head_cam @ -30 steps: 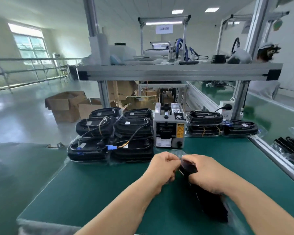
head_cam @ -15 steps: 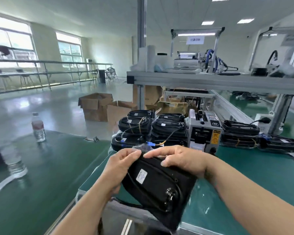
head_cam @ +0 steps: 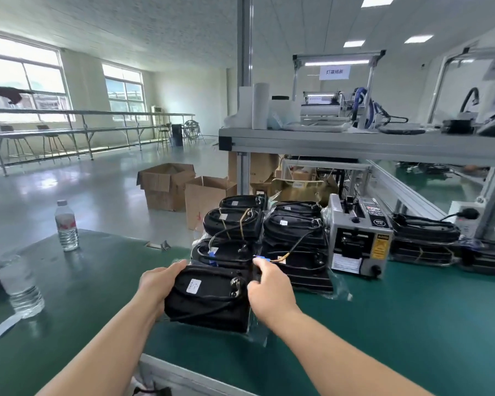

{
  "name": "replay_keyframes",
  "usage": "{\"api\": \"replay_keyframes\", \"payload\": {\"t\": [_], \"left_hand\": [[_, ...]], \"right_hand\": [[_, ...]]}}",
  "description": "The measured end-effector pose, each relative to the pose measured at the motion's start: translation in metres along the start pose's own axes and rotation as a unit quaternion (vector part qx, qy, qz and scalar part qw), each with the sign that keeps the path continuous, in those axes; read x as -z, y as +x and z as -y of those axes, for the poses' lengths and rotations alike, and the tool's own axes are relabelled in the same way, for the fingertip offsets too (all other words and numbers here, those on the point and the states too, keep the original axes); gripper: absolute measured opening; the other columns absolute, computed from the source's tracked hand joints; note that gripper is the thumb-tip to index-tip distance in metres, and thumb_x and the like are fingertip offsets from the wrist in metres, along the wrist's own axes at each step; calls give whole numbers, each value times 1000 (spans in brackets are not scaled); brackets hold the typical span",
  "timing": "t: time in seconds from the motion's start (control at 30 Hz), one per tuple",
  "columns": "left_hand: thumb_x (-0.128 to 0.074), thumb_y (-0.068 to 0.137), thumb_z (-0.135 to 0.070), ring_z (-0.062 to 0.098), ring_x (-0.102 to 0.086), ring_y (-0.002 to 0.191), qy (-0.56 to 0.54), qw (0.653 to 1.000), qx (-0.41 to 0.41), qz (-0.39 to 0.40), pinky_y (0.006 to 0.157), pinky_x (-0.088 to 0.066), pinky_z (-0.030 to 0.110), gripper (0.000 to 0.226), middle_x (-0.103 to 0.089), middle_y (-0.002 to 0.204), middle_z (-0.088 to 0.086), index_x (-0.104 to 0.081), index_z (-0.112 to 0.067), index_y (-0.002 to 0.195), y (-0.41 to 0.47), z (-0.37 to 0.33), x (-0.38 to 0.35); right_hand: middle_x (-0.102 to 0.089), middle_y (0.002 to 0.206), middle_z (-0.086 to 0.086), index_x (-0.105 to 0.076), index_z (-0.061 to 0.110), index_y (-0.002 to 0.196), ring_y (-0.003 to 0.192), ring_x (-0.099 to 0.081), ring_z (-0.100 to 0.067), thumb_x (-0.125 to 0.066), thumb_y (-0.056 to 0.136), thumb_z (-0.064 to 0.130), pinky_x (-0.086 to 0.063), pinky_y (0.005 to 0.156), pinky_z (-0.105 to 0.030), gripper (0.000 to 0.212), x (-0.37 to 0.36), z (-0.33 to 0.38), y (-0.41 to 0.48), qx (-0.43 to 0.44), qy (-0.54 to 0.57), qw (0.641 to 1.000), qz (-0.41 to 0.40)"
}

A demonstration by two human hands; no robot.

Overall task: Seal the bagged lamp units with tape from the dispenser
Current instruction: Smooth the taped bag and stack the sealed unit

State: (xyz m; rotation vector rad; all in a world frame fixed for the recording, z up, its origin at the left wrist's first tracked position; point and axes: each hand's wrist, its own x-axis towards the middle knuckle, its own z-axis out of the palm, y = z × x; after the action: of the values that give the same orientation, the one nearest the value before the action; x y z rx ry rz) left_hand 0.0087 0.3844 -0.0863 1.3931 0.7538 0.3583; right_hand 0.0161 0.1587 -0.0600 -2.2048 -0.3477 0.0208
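A black lamp unit in a clear bag (head_cam: 209,298) lies on the green table (head_cam: 397,324) just in front of a stack of bagged lamp units (head_cam: 257,232). My left hand (head_cam: 159,284) grips its left end. My right hand (head_cam: 266,287) grips its right end, with the fingers curled over the top edge. The grey tape dispenser (head_cam: 359,238) stands to the right of the stack, about a hand's width beyond my right hand. More bagged units (head_cam: 423,238) lie to the dispenser's right.
Two water bottles (head_cam: 67,225) (head_cam: 20,284) stand on the left table. A gap with a metal edge (head_cam: 183,375) separates the two tables near me. Open cardboard boxes (head_cam: 180,187) sit on the floor behind the stack. A metal shelf (head_cam: 354,144) hangs overhead.
Both hands carried the bagged unit from in front of the dispenser to the left and set it down before the stack. The view swung left.
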Motion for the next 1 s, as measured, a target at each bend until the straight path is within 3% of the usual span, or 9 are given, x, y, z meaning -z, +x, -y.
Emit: {"api": "replay_keyframes", "payload": {"t": [0.13, 0.27, 0.37, 0.43, 0.57, 0.67, 0.8, 0.9, 1.0], "left_hand": [[-84, 76, -30, 26, -68, 56, 24, 1000, 4, -3, 55, -56, 31, 30, -74, 66, 10, -71, -4, 83, 17, -1, -10], [-76, 84, -37, 32, -69, 71, 124, 992, -25, -19, 66, -56, 35, 34, -72, 76, 14, -72, -4, 76, 25, 7, -20], [-66, 92, -39, 36, -66, 79, 256, 960, -108, -43, 77, -55, 42, 35, -70, 78, 13, -72, -14, 68, 35, 16, -21], [-60, 96, -38, 33, -62, 76, 348, 921, -168, -53, 71, -51, 39, 34, -69, 79, 10, -71, -20, 68, 41, 18, -21], [-66, 92, -37, 42, -59, 105, 411, 887, -195, -83, 90, -50, 53, 37, -66, 117, 22, -69, -11, 117, 53, 17, -28], [-62, 83, -46, 42, -53, 114, 378, 884, -256, -99, 94, -48, 59, 49, -56, 128, 17, -61, -19, 124, 18, 9, -54], [-72, 89, -32, 21, -50, 111, 331, 853, -403, 14, 95, -42, 43, 23, -54, 118, -6, -63, -38, 109, -92, 5, -124], [-77, 84, -13, 14, -53, 109, 292, 837, -443, 132, 95, -38, 33, 29, -55, 112, -10, -69, -25, 109, -149, 23, -183], [-77, 84, -14, 11, -53, 111, 288, 811, -463, 213, 94, -35, 25, 32, -55, 115, -11, -69, -17, 115, -176, 45, -243]], "right_hand": [[-40, 146, 1, -39, 20, 147, 113, -57, -19, -44, 96, 15, -48, 95, -32, 52, -10, -30, -6, -87, 5, 996, -10], [-45, 140, 1, -41, 21, 144, 118, -52, -19, -43, 97, 19, -45, 97, -30, 48, -20, -39, -12, -100, 6, 995, 19], [-42, 144, 1, -40, 21, 147, 126, -47, -19, -42, 97, 20, -40, 100, -27, 50, -22, -37, -17, -85, -1, 995, 55], [-38, 150, 0, -41, 20, 148, 136, -41, -20, -43, 97, 19, -36, 108, -30, 51, -19, -38, -19, -82, -6, 993, 83], [-39, 153, -5, -47, 18, 146, 141, -37, -25, -48, 94, 13, -33, 114, -32, 51, 1, -44, -21, -75, 11, 989, 125], [-42, 150, -4, -51, 23, 142, 140, -39, -24, -50, 92, 14, -33, 113, -29, 51, 20, -54, -23, -75, 38, 990, 115], [-47, 144, 2, -52, 27, 141, 135, -42, -15, -50, 91, 21, -32, 108, -22, 50, 53, -82, -36, -83, 72, 993, 47], [-53, 138, 4, -52, 30, 139, 128, -48, -9, -51, 90, 23, -35, 104, -19, 49, 87, -112, -41, -109, 97, 989, -14], [-59, 131, 4, -56, 30, 133, 120, -55, -8, -51, 91, 20, -42, 105, -24, 44, 130, -147, -41, -146, 130, 978, -79]]}}
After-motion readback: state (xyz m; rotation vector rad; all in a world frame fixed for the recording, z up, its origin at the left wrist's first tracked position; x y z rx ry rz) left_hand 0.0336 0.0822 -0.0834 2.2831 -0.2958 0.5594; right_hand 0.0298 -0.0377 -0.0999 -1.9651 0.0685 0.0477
